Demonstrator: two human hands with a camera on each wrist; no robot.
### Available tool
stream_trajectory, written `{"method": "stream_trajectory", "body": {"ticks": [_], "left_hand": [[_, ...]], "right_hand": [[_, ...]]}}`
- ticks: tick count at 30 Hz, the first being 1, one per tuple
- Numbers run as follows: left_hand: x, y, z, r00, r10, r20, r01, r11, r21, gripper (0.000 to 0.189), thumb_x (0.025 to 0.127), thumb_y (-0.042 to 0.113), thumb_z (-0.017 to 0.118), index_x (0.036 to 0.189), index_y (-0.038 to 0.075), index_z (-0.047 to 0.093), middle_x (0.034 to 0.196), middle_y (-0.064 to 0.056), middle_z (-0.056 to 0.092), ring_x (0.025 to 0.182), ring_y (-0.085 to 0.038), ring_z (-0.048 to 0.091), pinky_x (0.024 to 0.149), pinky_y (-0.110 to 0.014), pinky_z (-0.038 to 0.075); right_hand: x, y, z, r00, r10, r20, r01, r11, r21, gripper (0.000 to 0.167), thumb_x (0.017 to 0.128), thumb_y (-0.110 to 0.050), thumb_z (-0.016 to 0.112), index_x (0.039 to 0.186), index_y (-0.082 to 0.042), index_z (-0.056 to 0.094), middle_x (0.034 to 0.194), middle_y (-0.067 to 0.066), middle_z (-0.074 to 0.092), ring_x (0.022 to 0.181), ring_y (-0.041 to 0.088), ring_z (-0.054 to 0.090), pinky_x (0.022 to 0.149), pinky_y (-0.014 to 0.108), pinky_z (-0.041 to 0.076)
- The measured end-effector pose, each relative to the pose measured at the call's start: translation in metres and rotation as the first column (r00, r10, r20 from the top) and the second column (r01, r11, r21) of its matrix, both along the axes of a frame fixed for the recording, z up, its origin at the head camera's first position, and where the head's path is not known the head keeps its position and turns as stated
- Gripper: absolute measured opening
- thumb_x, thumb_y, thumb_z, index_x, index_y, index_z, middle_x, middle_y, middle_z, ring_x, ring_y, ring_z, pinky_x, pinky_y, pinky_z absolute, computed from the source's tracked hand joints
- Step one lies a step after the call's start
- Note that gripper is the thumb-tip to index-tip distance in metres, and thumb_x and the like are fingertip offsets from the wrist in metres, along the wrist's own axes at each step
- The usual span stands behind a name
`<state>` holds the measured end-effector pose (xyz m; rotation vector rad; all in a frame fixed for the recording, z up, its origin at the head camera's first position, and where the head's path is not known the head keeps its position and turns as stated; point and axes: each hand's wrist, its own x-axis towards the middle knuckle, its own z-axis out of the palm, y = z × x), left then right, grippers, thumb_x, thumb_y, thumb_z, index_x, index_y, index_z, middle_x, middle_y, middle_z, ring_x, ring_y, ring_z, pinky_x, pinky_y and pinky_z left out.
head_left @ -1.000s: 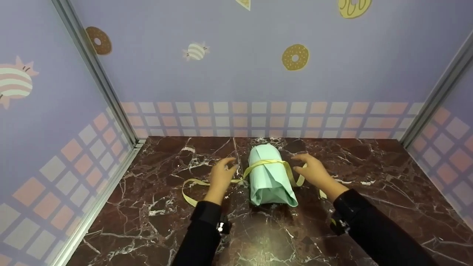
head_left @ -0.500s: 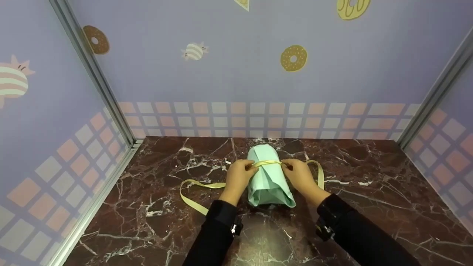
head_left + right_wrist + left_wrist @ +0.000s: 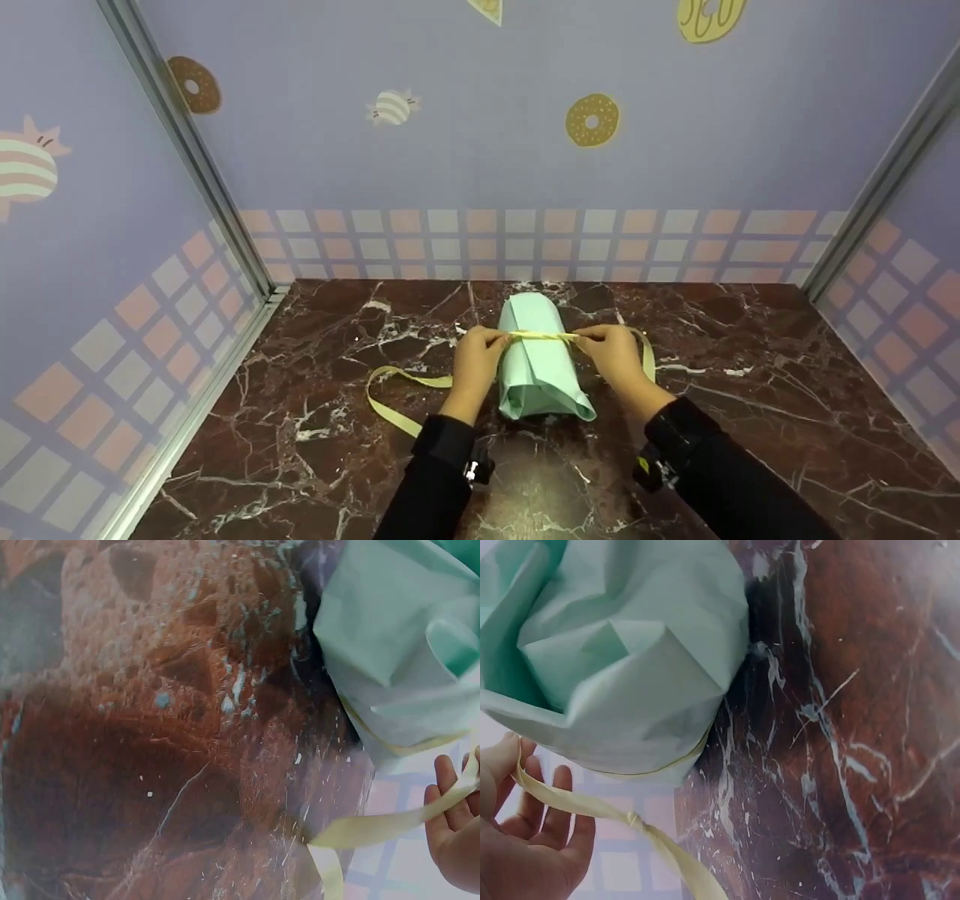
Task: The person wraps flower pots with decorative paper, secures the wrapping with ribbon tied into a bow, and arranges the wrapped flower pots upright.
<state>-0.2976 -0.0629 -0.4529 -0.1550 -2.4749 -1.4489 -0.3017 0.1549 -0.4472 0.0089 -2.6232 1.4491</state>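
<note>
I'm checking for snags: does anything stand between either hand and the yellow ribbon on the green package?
Nothing visible does: the left hand and right hand each pinch the yellow ribbon, which lies across the green package.

One bundle (image 3: 531,367), one ribbon (image 3: 541,335), two black sleeves (image 3: 422,480) (image 3: 739,472).

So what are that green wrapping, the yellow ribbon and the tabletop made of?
Wrapping: probably matte paper, given its sharp creases and stiff folds.
Ribbon: perhaps satiny fabric, flat and softly curving.
Tabletop: glossy stone or imitation, white-veined and reflecting light.
</note>
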Motion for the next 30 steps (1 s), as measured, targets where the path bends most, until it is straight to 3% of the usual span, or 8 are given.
{"method": "stream_trajectory", "body": {"ticks": [3,5,11,16,19,23,26,30], "left_hand": [[0.001,-0.001,-0.001,1.0,0.023,0.016,-0.023,0.999,0.043,0.015,0.095,0.017,0.064,0.094,0.005,0.074,0.086,-0.004,0.066,0.074,-0.016,0.058,0.063,-0.03,0.049],[0.002,-0.002,-0.002,0.999,0.036,0.03,-0.038,0.997,0.072,0.016,0.098,0.017,0.061,0.093,0.006,0.072,0.087,-0.006,0.067,0.072,-0.016,0.057,0.062,-0.03,0.049],[0.005,-0.002,-0.009,0.995,0.096,0.032,-0.099,0.989,0.113,0.017,0.101,0.015,0.053,0.094,0.005,0.064,0.089,-0.013,0.067,0.075,-0.022,0.06,0.064,-0.032,0.047],[0.005,-0.002,-0.017,0.991,0.128,0.048,-0.134,0.977,0.163,0.018,0.102,0.012,0.05,0.095,0.001,0.062,0.089,-0.014,0.068,0.072,-0.024,0.058,0.061,-0.031,0.044],[0.005,-0.002,-0.021,0.987,0.138,0.076,-0.15,0.97,0.193,0.019,0.103,0.012,0.048,0.094,0.0,0.06,0.086,-0.015,0.064,0.065,-0.02,0.052,0.058,-0.031,0.042],[0.007,-0.001,-0.027,0.985,0.149,0.089,-0.167,0.956,0.242,0.019,0.103,0.01,0.047,0.091,-0.001,0.058,0.081,-0.016,0.06,0.064,-0.018,0.051,0.058,-0.032,0.044],[0.009,0.0,-0.031,0.984,0.147,0.1,-0.171,0.937,0.306,0.02,0.103,0.008,0.047,0.091,-0.003,0.057,0.084,-0.018,0.061,0.073,-0.026,0.06,0.064,-0.036,0.051],[0.014,0.0,-0.037,0.983,0.124,0.134,-0.169,0.894,0.414,0.02,0.103,0.006,0.045,0.093,-0.007,0.057,0.095,-0.023,0.063,0.094,-0.037,0.066,0.077,-0.042,0.057]], "right_hand": [[-0.001,0.001,-0.002,1.0,-0.028,0.001,0.028,0.998,-0.052,0.017,0.095,-0.011,0.064,0.104,-0.001,0.075,0.079,0.008,0.067,0.057,0.015,0.048,0.05,0.026,0.039],[-0.001,0.0,-0.004,0.999,-0.035,0.003,0.035,0.995,-0.097,0.017,0.095,-0.011,0.063,0.102,0.0,0.074,0.076,0.007,0.065,0.058,0.016,0.05,0.051,0.025,0.04],[0.002,-0.008,-0.014,0.997,-0.06,0.04,0.069,0.965,-0.254,0.017,0.098,-0.01,0.059,0.1,0.003,0.069,0.09,0.014,0.068,0.08,0.03,0.062,0.061,0.029,0.051],[0.006,-0.017,-0.021,0.993,-0.093,0.076,0.115,0.919,-0.376,0.019,0.1,-0.011,0.054,0.103,0.005,0.065,0.094,0.017,0.069,0.075,0.027,0.062,0.056,0.034,0.051],[0.007,-0.022,-0.025,0.992,-0.089,0.085,0.118,0.885,-0.45,0.019,0.102,-0.009,0.05,0.104,0.006,0.06,0.097,0.018,0.069,0.079,0.02,0.064,0.061,0.033,0.052],[0.005,-0.024,-0.031,0.99,-0.073,0.117,0.127,0.808,-0.576,0.016,0.102,-0.006,0.046,0.101,0.008,0.055,0.099,0.018,0.07,0.084,0.019,0.067,0.069,0.03,0.055],[0.005,-0.021,-0.036,0.991,-0.044,0.125,0.117,0.738,-0.664,0.016,0.102,-0.003,0.044,0.103,0.01,0.052,0.095,0.017,0.069,0.083,0.018,0.068,0.071,0.028,0.056],[0.01,-0.017,-0.045,0.992,-0.023,0.12,0.104,0.678,-0.728,0.017,0.103,-0.002,0.041,0.106,0.012,0.052,0.09,0.013,0.068,0.079,0.016,0.068,0.071,0.028,0.056]]}}
